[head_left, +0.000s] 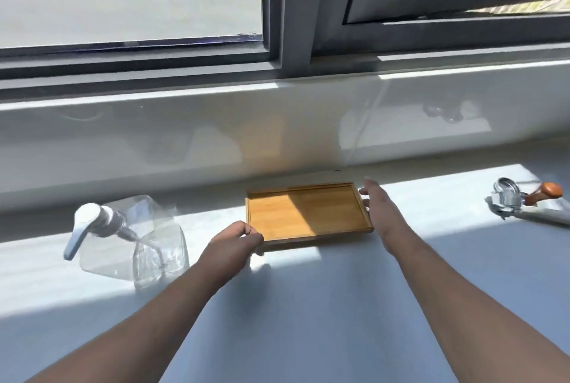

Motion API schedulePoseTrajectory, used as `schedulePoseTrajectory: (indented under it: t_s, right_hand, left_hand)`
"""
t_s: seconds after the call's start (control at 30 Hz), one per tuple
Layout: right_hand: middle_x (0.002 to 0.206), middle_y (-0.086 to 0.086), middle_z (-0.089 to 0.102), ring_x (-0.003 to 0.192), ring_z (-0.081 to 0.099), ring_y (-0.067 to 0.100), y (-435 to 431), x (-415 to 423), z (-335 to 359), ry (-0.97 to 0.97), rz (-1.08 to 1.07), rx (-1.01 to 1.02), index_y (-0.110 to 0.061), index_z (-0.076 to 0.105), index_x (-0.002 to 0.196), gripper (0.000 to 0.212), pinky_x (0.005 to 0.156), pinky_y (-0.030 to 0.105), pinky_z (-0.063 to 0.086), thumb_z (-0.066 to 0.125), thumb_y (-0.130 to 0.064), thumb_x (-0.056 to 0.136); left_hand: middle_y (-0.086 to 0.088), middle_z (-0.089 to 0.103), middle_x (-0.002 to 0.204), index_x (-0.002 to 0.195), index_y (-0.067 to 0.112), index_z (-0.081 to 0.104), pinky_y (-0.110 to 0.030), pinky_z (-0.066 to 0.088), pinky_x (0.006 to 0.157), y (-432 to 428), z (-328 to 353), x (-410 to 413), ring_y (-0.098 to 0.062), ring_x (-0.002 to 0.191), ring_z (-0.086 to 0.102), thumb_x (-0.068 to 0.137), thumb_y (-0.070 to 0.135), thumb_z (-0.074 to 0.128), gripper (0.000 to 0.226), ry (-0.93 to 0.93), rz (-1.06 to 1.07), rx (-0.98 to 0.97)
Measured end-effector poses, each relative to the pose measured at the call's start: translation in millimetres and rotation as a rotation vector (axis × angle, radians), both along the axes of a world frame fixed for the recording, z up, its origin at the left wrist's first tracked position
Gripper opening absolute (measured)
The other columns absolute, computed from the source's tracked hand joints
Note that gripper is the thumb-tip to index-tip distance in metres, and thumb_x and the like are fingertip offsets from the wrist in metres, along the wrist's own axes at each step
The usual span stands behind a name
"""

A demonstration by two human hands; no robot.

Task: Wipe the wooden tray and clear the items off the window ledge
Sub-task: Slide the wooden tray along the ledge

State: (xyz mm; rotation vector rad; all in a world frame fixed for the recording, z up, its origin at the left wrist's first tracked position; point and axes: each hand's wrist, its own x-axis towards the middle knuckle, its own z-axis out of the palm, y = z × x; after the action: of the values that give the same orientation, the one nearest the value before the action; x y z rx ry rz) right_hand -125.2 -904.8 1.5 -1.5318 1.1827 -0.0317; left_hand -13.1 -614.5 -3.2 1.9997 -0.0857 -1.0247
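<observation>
A shallow, empty wooden tray [305,213] lies flat on the pale window ledge [308,305], close to the white wall under the window. My left hand [234,243] is curled around the tray's near left corner. At the tray's right edge, my right hand [382,213] has its fingers extended against the rim; the frame does not show whether it grips. Nothing lies in the tray.
A clear plastic pump bottle [132,240] with a white pump head lies on its side left of the tray. At the far right sits a metal tool with a wooden handle [524,197]. Dark window frames [290,12] rise behind the ledge.
</observation>
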Motion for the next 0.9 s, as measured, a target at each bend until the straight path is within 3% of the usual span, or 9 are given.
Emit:
schedulePoseTrajectory:
  t_s: [0.13,0.2,0.3,0.33,0.4,0.47,0.57,0.7,0.9]
  right_hand:
    - [0.154,0.005,0.055,0.144,0.048,0.028,-20,23,-11,-0.046,0.011,-0.021,-0.023,0.056,0.149,0.101,0.124,0.053,0.032,0.035,-0.085,0.071]
    - [0.155,0.003,0.055,0.145,0.047,0.024,-17,26,-15,-0.128,0.008,-0.096,-0.019,0.055,0.15,0.085,0.126,0.042,0.029,0.04,-0.073,0.086]
    - [0.153,0.004,0.057,0.143,0.05,0.026,10,12,-22,-0.152,0.061,-0.309,-0.017,0.054,0.15,0.057,0.12,0.035,0.034,0.049,-0.051,0.105]
    - [0.153,0.003,0.057,0.14,0.052,0.024,25,3,-24,-0.142,0.094,-0.35,-0.018,0.053,0.151,0.056,0.118,0.035,0.036,0.051,-0.049,0.105]
    - [0.149,-0.001,0.06,0.133,0.055,0.021,61,-19,-24,-0.113,0.187,-0.41,-0.023,0.055,0.149,0.052,0.11,0.036,0.04,0.057,-0.045,0.103]
    - [0.146,-0.003,0.062,0.136,0.051,0.02,99,-40,-23,-0.062,0.299,-0.44,-0.026,0.06,0.143,0.046,0.107,0.035,0.041,0.062,-0.039,0.099]
    - [0.14,-0.007,0.064,0.135,0.051,0.017,158,-62,-16,-0.017,0.457,-0.46,-0.029,0.066,0.134,0.039,0.107,0.033,0.044,0.066,-0.038,0.096]
    - [0.129,-0.016,0.063,0.133,0.05,0.014,243,-70,10,-0.026,0.61,-0.512,-0.033,0.067,0.128,0.035,0.108,0.034,0.042,0.068,-0.044,0.095]
    - [0.129,-0.014,0.065,0.126,0.052,0.012,378,-43,58,-0.121,0.78,-0.6,-0.034,0.066,0.123,0.033,0.106,0.037,0.045,0.066,-0.049,0.094]
  left_hand:
    - [0.006,0.081,0.092,0.09,0.025,0.071,-0.032,0.047,0.068,-22,-13,8,-0.015,0.075,0.061,0.068,0.039,0.063,0.027,-0.002,0.038,0.007]
    - [0.011,0.074,0.096,0.101,0.033,0.069,-0.029,0.047,0.068,-31,-14,9,-0.011,0.077,0.062,0.068,0.04,0.065,0.034,-0.036,0.066,0.0]
    - [0.034,0.051,0.125,0.116,0.044,0.058,-0.03,0.046,0.078,-29,-8,2,-0.007,0.101,0.06,0.075,0.041,0.066,0.042,-0.272,-0.03,0.099]
    - [0.031,0.05,0.13,0.116,0.046,0.056,-0.028,0.045,0.078,-23,-6,-2,-0.003,0.103,0.06,0.078,0.041,0.066,0.04,-0.333,-0.067,0.116]
    - [0.02,0.06,0.126,0.112,0.048,0.055,-0.022,0.043,0.067,-1,-1,-13,0.012,0.087,0.061,0.081,0.044,0.064,0.033,-0.376,-0.115,0.119]
    - [0.02,0.061,0.125,0.115,0.049,0.056,-0.023,0.044,0.07,28,7,-23,0.021,0.092,0.057,0.084,0.049,0.063,0.032,-0.404,-0.142,0.14]
    - [0.028,0.057,0.119,0.122,0.046,0.058,-0.032,0.05,0.081,86,25,-40,0.001,0.113,0.057,0.085,0.055,0.062,0.038,-0.43,-0.093,0.165]
    - [0.027,0.064,0.116,0.12,0.044,0.059,-0.028,0.05,0.085,190,52,-69,0.002,0.106,0.061,0.083,0.061,0.061,0.041,-0.47,-0.031,0.166]
    - [0.029,0.065,0.106,0.114,0.047,0.059,-0.025,0.054,0.08,371,89,-102,0.01,0.097,0.06,0.081,0.066,0.059,0.038,-0.517,0.198,0.202]
